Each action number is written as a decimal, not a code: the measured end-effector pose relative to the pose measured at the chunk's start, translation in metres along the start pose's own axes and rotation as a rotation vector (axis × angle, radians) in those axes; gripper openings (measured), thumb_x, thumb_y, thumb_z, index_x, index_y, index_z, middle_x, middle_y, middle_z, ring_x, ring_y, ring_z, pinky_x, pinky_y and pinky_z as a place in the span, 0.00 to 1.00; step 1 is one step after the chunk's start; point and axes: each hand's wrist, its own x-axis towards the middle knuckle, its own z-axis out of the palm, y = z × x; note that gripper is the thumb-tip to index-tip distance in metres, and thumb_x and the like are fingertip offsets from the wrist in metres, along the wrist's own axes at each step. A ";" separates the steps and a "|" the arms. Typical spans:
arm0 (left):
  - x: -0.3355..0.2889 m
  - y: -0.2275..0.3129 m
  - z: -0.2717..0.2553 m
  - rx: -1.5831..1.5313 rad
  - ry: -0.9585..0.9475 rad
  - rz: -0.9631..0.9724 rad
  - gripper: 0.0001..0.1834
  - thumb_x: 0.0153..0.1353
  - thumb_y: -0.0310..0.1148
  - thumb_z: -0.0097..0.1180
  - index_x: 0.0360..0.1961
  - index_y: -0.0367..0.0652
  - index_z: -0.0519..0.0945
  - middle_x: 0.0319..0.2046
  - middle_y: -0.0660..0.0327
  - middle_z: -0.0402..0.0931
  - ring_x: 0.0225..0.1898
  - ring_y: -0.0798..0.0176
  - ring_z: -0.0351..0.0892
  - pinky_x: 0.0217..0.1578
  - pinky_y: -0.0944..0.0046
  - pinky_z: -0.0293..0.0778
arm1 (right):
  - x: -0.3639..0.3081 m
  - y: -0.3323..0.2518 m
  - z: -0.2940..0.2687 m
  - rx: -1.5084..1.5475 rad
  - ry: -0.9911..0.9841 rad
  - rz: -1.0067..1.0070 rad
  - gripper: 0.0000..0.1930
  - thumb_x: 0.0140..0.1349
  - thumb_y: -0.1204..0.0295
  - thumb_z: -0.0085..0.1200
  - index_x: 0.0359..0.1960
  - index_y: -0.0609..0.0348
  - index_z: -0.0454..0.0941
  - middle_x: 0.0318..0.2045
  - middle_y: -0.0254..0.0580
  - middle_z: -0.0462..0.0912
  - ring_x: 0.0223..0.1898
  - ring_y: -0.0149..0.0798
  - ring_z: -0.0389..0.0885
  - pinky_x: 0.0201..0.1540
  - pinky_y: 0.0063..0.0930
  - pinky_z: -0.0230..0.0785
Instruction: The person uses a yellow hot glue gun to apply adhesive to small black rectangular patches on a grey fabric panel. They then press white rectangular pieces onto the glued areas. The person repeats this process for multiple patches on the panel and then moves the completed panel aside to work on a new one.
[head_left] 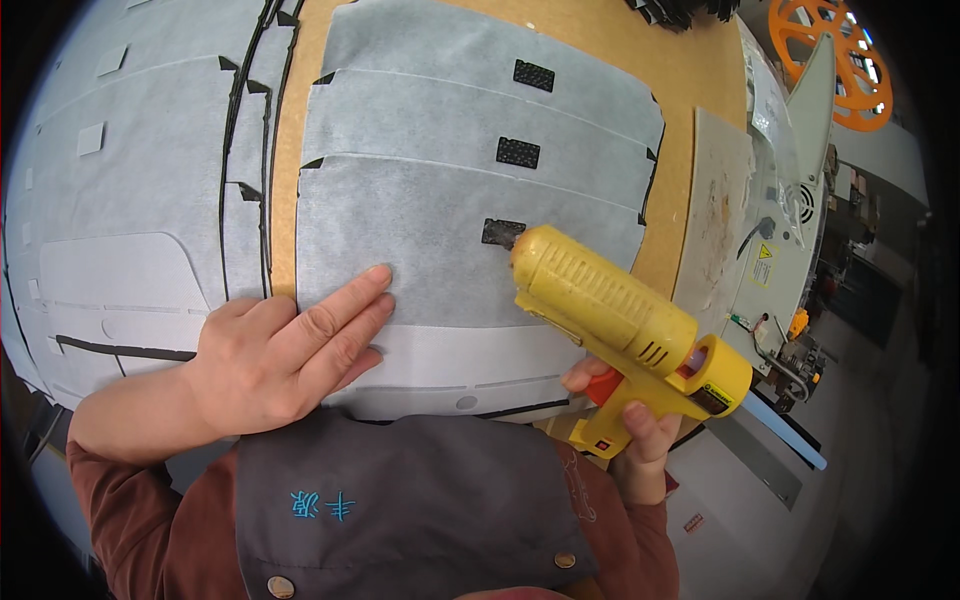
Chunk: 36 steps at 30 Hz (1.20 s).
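Note:
My right hand (640,430) grips a yellow hot glue gun (610,300) by its handle, a finger at the red trigger. A pale glue stick (785,432) sticks out of its back end. The nozzle is at the nearest of three small black textured patches (503,232) on a grey-white fabric panel (430,240); whether it touches cannot be made out. My left hand (300,345) lies flat on that panel's left side, two fingers stretched out and nothing held. Two more black patches, one (518,152) in the middle and one (534,76) farther off, lie in line beyond.
More grey-white fabric panels with black edging (150,190) cover the left side. Brown board (690,60) shows underneath. A stained pale board (712,200) lies at right, beside a machine (770,265) and an orange reel (835,60). Black pieces (680,10) sit at the far edge.

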 end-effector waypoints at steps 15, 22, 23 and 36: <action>0.001 -0.001 0.000 0.015 0.005 0.015 0.23 0.50 0.37 0.69 0.47 0.39 0.84 0.53 0.53 0.81 0.18 0.72 0.67 0.17 0.72 0.62 | -0.011 0.009 -0.013 0.019 0.082 -0.035 0.34 0.60 0.69 0.58 0.66 0.68 0.58 0.51 0.60 0.75 0.48 0.51 0.80 0.55 0.45 0.71; 0.002 0.000 -0.001 0.013 -0.018 0.012 0.24 0.51 0.37 0.69 0.48 0.38 0.83 0.54 0.52 0.81 0.19 0.72 0.68 0.17 0.72 0.62 | -0.014 0.012 -0.009 0.011 0.133 -0.061 0.33 0.59 0.67 0.58 0.63 0.70 0.61 0.47 0.59 0.77 0.44 0.50 0.81 0.51 0.44 0.74; 0.001 0.000 -0.001 0.011 -0.018 0.009 0.24 0.51 0.37 0.69 0.48 0.38 0.83 0.54 0.52 0.81 0.19 0.72 0.68 0.17 0.72 0.62 | -0.016 0.013 -0.014 0.070 0.057 -0.051 0.33 0.60 0.71 0.58 0.66 0.67 0.59 0.52 0.59 0.75 0.48 0.50 0.80 0.54 0.45 0.72; 0.001 0.000 -0.001 0.012 -0.011 0.013 0.24 0.50 0.37 0.69 0.48 0.38 0.83 0.54 0.52 0.81 0.18 0.72 0.67 0.16 0.72 0.62 | 0.001 0.002 0.016 -0.119 0.239 -0.015 0.34 0.56 0.60 0.59 0.58 0.75 0.65 0.35 0.58 0.82 0.36 0.48 0.83 0.43 0.42 0.76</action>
